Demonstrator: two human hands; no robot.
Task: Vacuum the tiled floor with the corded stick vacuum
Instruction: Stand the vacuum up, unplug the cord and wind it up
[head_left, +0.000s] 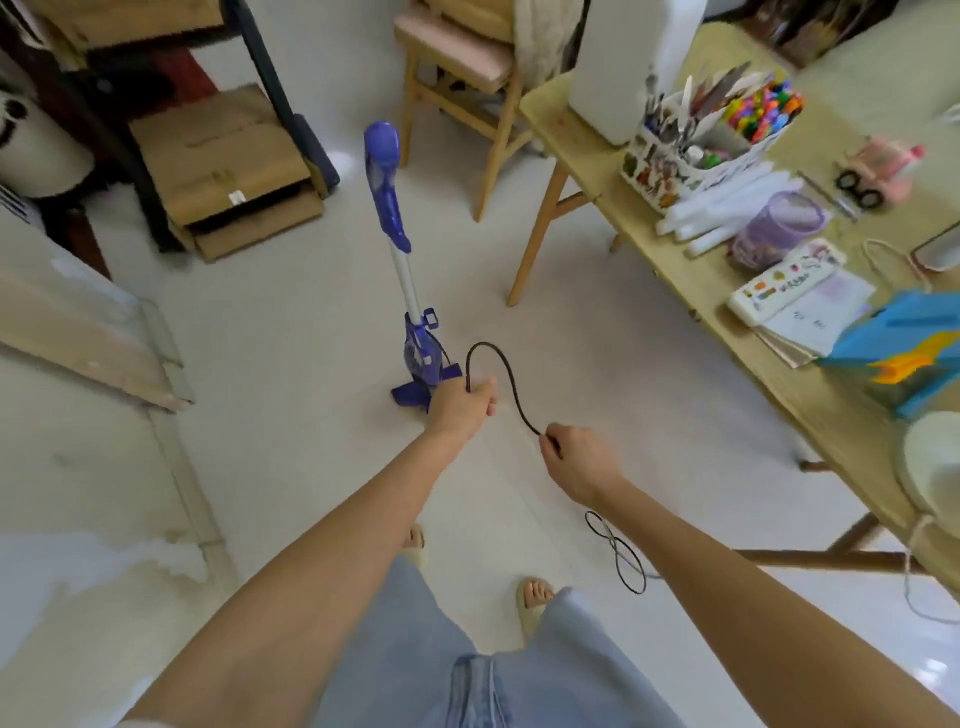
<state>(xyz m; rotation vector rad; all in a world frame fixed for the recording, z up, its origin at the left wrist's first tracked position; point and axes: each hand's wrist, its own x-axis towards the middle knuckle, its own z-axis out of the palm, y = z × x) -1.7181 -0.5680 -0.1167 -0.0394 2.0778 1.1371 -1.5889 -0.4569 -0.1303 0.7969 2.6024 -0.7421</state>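
A purple and white stick vacuum (402, 270) stands upright by itself on the pale tiled floor (291, 332), its head just beyond my left hand. Its black cord (506, 371) arches between my two hands. My left hand (462, 402) is closed around one part of the cord, close to the vacuum's base. My right hand (576, 457) pinches the cord further along, lower and to the right. More cord lies in a loose loop (618, 558) on the floor under my right forearm. Neither hand touches the vacuum's handle.
A wooden table (597, 150) crowded with pens, papers and boxes runs along the right. A wooden chair (457, 83) stands behind the vacuum. Flattened cardboard boxes (228, 171) and a dark frame sit at the back left. My sandalled feet (535, 597) are below.
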